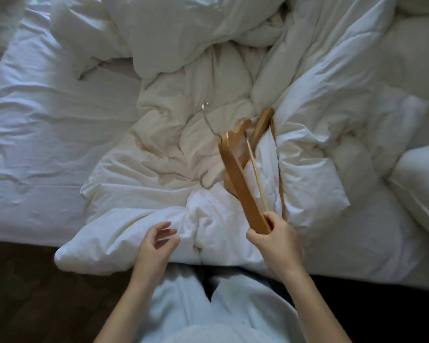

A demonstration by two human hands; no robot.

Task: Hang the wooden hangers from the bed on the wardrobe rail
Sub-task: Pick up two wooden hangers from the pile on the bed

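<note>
Currently gathering | right hand clamps wooden hangers by one end, just above duvet | left hand loosely spread, empty | next, likely: carry to wardrobe, unseen.

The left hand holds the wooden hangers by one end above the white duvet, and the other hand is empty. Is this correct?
Not quite: in the head view the right hand grips the wooden hangers by one end above the white duvet. The left hand is the empty one, open.
</note>
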